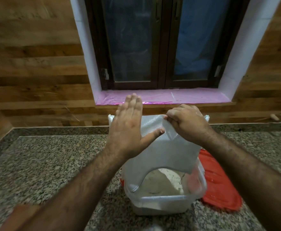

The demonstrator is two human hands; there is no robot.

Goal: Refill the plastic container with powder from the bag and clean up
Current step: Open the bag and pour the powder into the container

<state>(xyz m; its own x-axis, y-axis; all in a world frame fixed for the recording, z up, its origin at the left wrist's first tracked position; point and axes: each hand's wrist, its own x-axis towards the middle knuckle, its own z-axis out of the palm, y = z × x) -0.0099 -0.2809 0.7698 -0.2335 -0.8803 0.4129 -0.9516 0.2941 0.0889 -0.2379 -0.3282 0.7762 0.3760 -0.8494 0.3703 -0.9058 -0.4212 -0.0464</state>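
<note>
The container point(163, 203) is standing upright on the granite counter point(53, 164), near the front edge of the view and well apart from the wall point(36, 64) behind. Its mouth is facing up and pale powder point(161, 184) is lying inside it. The bag point(156, 147) is hanging upside down over the container, with its long axis running nearly vertical, from the hands down to the container; its open lower end is reaching into the container mouth, while its closed upper edge is pointing up toward the window point(161, 42). The right hand point(186, 122) is pinching the upper edge of the bag with curled fingers, holding it up. The left hand point(128, 125) is flat, with fingers straight and together and the thumb spread to the side, and it is lying against the left part of the bag; it is not gripping anything. A red lid point(219, 184) is lying flat on the counter just beside the container, on the right, partly behind it. To the left of the container the counter is giving wide free room, up to the raised border along the left wall. Behind the bag, a pink sill point(194, 97) is running under the window.
</note>
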